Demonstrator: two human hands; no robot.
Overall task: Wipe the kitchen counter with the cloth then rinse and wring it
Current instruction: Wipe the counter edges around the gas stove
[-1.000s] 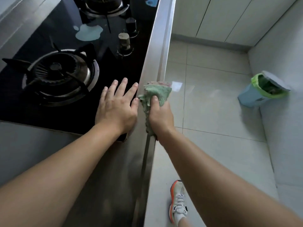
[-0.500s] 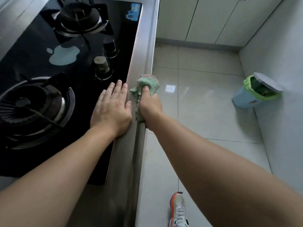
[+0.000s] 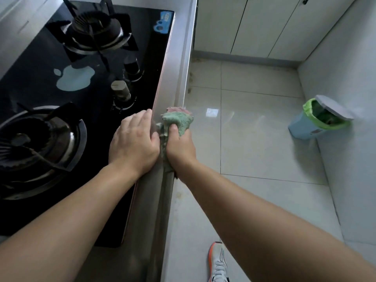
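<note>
Head view: right hand (image 3: pixel 180 148) grip bunches cloth (image 3: pixel 179 121) on table (image 3: pixel 177 78) edge, left hand (image 3: pixel 133 143) flat, holding nothing. Risk: cloth slips off edge to floor (image 3: pixel 254 139), or left bumps stove knob (image 3: pixel 120 90).

Setting: a home kitchen. You stand at a steel-edged counter (image 3: pixel 179 64) with a black glass gas hob (image 3: pixel 61 82) set into it. The hob has two burners with cast pan supports (image 3: pixel 95 31) and two control knobs (image 3: pixel 121 92) near its front edge. White cabinet doors (image 3: pixel 264 23) run along the far wall. The floor is pale glossy tile (image 3: pixel 254 139). A small blue bin with a green liner (image 3: pixel 319 119) stands against the right-hand wall.
</note>
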